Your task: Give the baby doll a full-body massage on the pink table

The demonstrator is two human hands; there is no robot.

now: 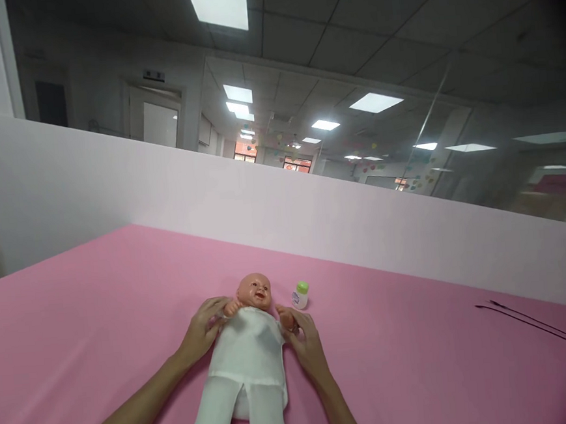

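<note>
A baby doll (247,352) in white clothing lies on its back on the pink surface, head away from me and legs toward me. Its smooth, hairless head (254,291) is tilted a little to the right. My left hand (204,329) is closed around the doll's arm on the left side, beside its small raised hand (232,307). On the other side, my right hand (307,342) grips the doll's other arm, whose small hand (286,317) shows above my fingers. Just beyond my right hand stands a small clear bottle (299,297) with a green cap.
The pink padded surface (411,352) stretches to a low white wall (282,202) with a glass pane above it. Thin black cords (541,325) lie at the far right. Ceiling lights and a door (155,117) show through or in the glass.
</note>
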